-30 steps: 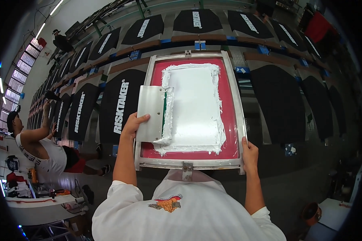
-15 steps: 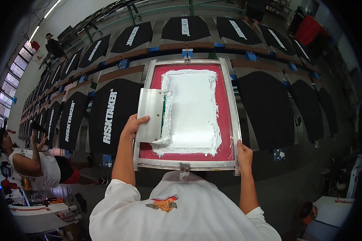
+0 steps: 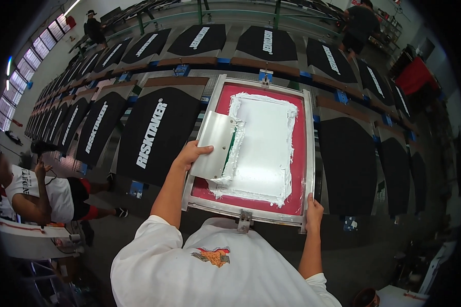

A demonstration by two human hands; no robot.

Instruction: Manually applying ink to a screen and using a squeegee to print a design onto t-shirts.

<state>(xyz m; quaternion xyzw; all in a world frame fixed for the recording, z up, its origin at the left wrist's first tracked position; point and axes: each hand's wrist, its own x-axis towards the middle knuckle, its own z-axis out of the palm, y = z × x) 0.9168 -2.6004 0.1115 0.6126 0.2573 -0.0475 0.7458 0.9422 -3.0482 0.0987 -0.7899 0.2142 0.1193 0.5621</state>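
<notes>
Before me is a screen printing frame [image 3: 306, 128] with metal bars and a red mesh border. Thick white ink [image 3: 264, 140] covers the middle of its mesh, heaped in ridges along the edges. A wide metal squeegee [image 3: 213, 146] with a green blade lies along the ink's left side. My left hand [image 3: 192, 154] is closed on the squeegee's outer edge, thumb on top, close to the frame's left bar. At the lower right corner, my right hand [image 3: 314, 212] grips the frame's side bar. The surface beneath the frame is hidden.
Black fabric pieces with white lettering [image 3: 151, 133] lie on boards in two long rows. Plain black pieces [image 3: 347, 158] lie to my right. A person [image 3: 30, 192] with a black hair-dryer-shaped tool [image 3: 43, 147] stands at left; other people [image 3: 361, 25] are beyond the rows.
The view has turned, so the frame sits farther right and slightly tilted in the picture. Both hands keep their holds. The person at left has shifted lower in view.
</notes>
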